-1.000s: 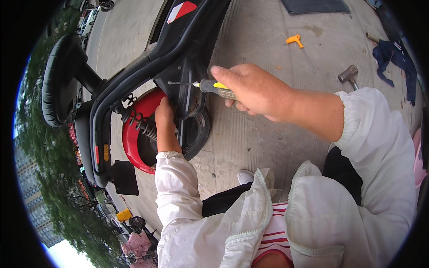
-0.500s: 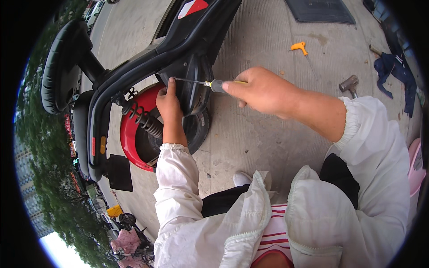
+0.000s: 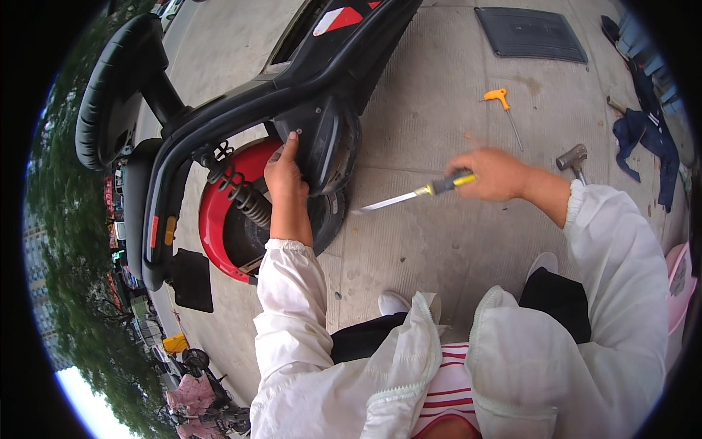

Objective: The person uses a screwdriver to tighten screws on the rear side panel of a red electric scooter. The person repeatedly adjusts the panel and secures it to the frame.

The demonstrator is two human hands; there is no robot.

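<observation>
A black scooter [image 3: 241, 110] lies on its side on the paving, its rear wheel with a red hub [image 3: 216, 212] and a coil spring [image 3: 245, 199] toward me. My left hand [image 3: 284, 174] rests on the black wheel cover [image 3: 322, 146], with the forefinger stretched up to a small screw. My right hand [image 3: 491, 174] is shut on a screwdriver [image 3: 413, 193] with a black and yellow handle. Its metal blade points left and hangs in the air over the ground, apart from the scooter.
On the paving beyond my right hand lie an orange-handled T-key [image 3: 500, 101], a hammer [image 3: 572, 158], a dark blue cloth [image 3: 648, 136] and a dark drain cover [image 3: 531, 34]. My white shoe [image 3: 395, 302] is beside the wheel. Trees and parked bikes curve along the left rim.
My right hand has drawn the screwdriver back to the right, away from the wheel cover. My left hand has slid up the cover, its forefinger now at the screw.
</observation>
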